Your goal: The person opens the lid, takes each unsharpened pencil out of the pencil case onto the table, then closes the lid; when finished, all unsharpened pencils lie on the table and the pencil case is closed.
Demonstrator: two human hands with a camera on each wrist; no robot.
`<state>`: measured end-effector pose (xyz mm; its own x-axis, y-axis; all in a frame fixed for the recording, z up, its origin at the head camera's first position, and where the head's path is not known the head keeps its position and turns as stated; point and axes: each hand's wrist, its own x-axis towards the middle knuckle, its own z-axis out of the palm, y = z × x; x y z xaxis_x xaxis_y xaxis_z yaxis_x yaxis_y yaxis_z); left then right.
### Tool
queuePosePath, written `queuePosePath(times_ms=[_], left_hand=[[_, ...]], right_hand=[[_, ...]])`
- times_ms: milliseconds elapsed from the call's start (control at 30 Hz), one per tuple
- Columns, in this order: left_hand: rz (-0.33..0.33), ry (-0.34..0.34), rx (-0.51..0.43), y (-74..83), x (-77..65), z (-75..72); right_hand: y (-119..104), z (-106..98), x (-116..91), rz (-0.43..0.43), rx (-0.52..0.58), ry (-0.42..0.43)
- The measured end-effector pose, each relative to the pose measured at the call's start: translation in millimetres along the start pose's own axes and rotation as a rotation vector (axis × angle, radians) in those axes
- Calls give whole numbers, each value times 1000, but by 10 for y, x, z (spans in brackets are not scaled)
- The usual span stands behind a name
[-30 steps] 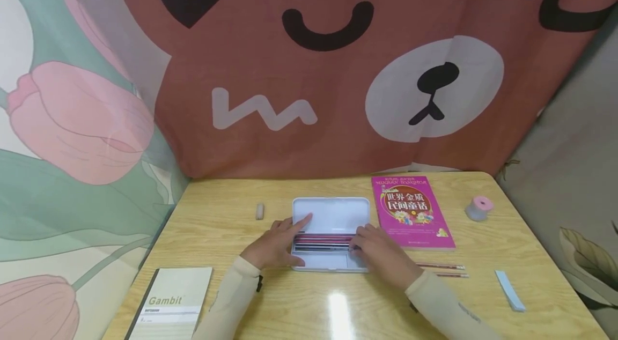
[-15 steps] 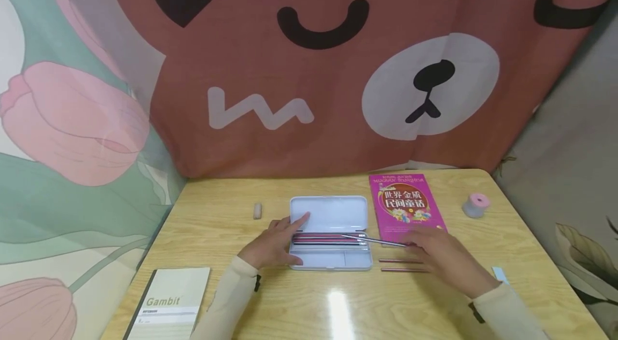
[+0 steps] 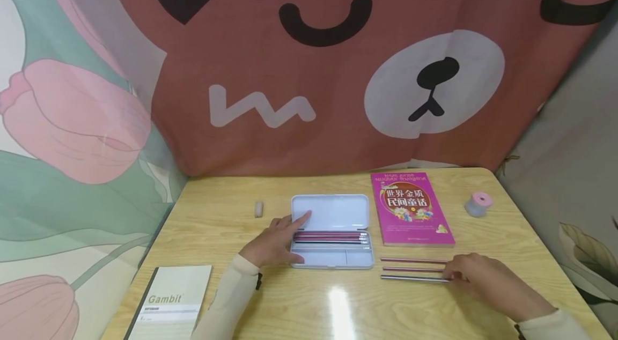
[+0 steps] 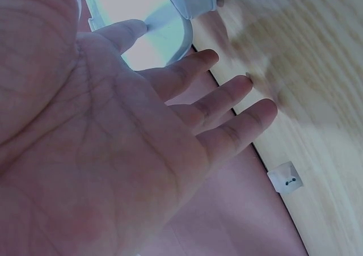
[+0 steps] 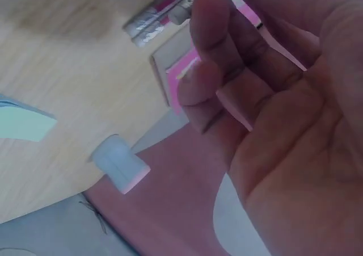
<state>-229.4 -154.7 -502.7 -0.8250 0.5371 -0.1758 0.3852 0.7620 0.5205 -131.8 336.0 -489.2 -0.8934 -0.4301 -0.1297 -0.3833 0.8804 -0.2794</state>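
An open white pencil case (image 3: 330, 211) lies in the middle of the table, with several pencils (image 3: 328, 238) in its rear compartment. My left hand (image 3: 270, 243) rests at the case's left end, index finger on the lid and thumb by the front edge; its fingers (image 4: 227, 97) look straight in the left wrist view. To the right of the case, my right hand (image 3: 475, 281) pinches the eraser end of a dark-striped pencil (image 3: 412, 278) low over the table. Two reddish pencils (image 3: 410, 269) lie parallel just behind it, their right ends hidden by the hand.
A magenta book (image 3: 412, 211) lies behind the loose pencils. Farther right stands a pink-topped roll (image 3: 479, 204). A small eraser (image 3: 258, 209) lies left of the case, and a notebook (image 3: 171, 297) at the front left. A pale blue strip (image 5: 25, 122) shows in the right wrist view.
My right hand has taken a pencil out of the case and carried it right and toward me, beside the two loose pencils. The left hand has stayed on the case.
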Motion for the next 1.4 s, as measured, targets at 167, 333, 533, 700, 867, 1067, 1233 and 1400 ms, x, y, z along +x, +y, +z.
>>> queuePosePath(times_ms=[167, 333, 533, 700, 867, 1067, 1233, 1400], left_hand=[[1, -2, 0, 8, 5, -5], [2, 0, -1, 6, 6, -2], [2, 2, -8, 1, 13, -3], [-1, 2, -10, -3, 14, -1], [-5, -1, -15, -3, 10, -2], [0, -2, -22, 1, 4, -10], [4, -6, -25, 5, -3, -8], [1, -7, -24, 19, -5, -14]], right_hand=[[10, 67, 3, 46, -52, -21], [1, 93, 19, 55, -91, -8], [12, 102, 27, 63, -83, 6], [15, 88, 34, 70, -80, 25], [4, 92, 34, 72, -89, 23], [14, 97, 22, 71, -90, 19], [-6, 59, 13, 10, -88, 86], [-165, 2, 120, -28, -88, 136]])
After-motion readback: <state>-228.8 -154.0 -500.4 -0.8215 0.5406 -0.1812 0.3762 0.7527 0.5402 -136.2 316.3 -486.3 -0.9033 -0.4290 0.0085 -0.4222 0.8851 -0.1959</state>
